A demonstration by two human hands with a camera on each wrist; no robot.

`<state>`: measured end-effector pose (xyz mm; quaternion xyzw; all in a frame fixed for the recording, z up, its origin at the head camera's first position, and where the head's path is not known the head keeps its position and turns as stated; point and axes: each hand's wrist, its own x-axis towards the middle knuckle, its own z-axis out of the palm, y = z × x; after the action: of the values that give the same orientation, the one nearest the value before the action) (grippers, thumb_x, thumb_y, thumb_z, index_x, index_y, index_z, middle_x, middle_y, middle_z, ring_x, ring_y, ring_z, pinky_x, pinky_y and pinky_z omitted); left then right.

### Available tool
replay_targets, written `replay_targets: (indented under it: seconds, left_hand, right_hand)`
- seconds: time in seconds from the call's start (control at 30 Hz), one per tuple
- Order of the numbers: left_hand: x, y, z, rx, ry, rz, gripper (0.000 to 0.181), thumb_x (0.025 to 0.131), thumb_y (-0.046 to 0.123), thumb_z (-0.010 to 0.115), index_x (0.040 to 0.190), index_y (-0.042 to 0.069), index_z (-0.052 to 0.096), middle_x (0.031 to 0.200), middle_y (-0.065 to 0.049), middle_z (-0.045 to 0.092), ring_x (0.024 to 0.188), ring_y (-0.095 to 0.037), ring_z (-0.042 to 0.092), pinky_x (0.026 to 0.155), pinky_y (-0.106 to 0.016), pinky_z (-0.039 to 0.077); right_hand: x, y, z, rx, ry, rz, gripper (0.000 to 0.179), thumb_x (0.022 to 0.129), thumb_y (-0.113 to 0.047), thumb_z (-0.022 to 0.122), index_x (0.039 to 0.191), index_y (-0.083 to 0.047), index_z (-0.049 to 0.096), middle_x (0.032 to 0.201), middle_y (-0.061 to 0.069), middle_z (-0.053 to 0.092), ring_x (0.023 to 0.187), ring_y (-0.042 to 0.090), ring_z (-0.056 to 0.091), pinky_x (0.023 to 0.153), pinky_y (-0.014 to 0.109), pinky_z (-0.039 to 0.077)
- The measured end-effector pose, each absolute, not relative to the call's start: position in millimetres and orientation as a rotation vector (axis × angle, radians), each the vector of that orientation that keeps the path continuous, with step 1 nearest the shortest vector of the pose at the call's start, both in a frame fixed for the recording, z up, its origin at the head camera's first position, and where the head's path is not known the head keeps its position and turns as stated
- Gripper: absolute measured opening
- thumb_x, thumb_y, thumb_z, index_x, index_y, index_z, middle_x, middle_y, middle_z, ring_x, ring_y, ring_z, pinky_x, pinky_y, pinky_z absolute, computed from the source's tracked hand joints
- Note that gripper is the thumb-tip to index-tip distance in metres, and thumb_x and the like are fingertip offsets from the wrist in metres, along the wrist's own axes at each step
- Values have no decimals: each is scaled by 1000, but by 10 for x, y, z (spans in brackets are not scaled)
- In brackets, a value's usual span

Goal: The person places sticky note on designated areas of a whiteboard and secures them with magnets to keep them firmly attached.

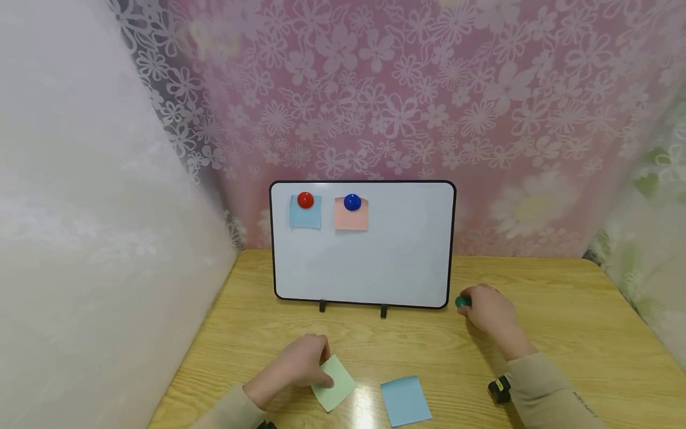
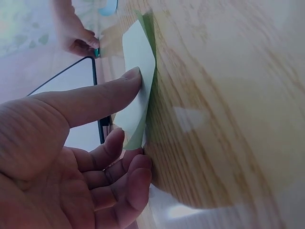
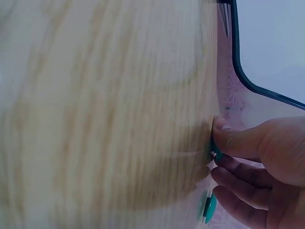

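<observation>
My left hand (image 1: 301, 360) is at the front left of the table, holding a pale green sticky note (image 1: 334, 387) between thumb and fingers. In the left wrist view the thumb lies on the face of the note (image 2: 136, 81), and the index fingertip meets its lower edge. Beside the whiteboard's right lower corner, my right hand (image 1: 489, 310) pinches a round green magnet (image 1: 462, 301) at the tabletop. The right wrist view shows this magnet (image 3: 217, 151) partly hidden by thumb and fingers. A second green magnet (image 3: 210, 208) sits just past the fingers there.
The whiteboard (image 1: 364, 268) stands on black feet at the back. A red magnet (image 1: 305, 200) is on its blue note (image 1: 305, 219), a blue magnet (image 1: 352, 202) on its pink note (image 1: 351, 221). Another blue note (image 1: 406, 402) lies on the table (image 1: 429, 345) near the front.
</observation>
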<state>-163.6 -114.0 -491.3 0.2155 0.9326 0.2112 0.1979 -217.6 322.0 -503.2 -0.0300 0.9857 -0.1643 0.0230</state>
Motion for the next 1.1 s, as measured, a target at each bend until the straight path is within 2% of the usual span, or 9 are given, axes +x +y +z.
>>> replay_targets:
  seconds: [0.67,1.1]
  left_hand:
    - [-1611,-1149,-4929,589,2587,652,42,78,21,97,98,13,61,81,5,56,69,-11,48,60,-29,43]
    - [-1612,-1143,-4937,563,2578,685,44,80,21,97,109,9,67,84,5,58,72,-12,52,63,-31,48]
  right_hand:
    - [-2201,3231,-5077,-78,3045,-519,35,95,-21,84,121,0,76,118,28,69,98,43,69,71,55,59]
    - [-2181,3273,-5068,-111,3051,-501,37,94,-24,85,121,0,76,116,27,71,96,43,70,70,54,59]
